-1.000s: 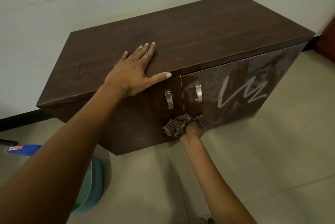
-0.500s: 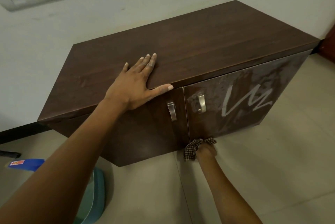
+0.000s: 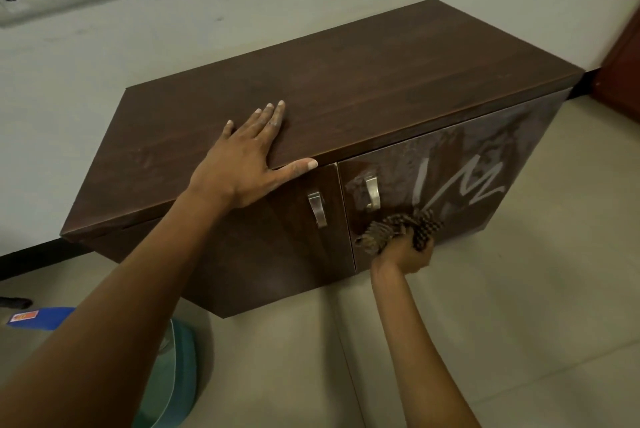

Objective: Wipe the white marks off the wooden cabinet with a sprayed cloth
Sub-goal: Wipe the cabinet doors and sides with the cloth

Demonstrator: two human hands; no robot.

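Your left hand (image 3: pixel 242 168) lies flat on the cabinet (image 3: pixel 363 88), fingers straight, thumb spread; your right hand (image 3: pixel 405 254) clutches the checked cloth (image 3: pixel 398 226) against the white marks (image 3: pixel 460 185).

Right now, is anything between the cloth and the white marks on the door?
Nothing visible. The right hand holds the cloth at the right door, just below the lower left end of the marks; only bare door lies between them. The handle sits further left, off that path.
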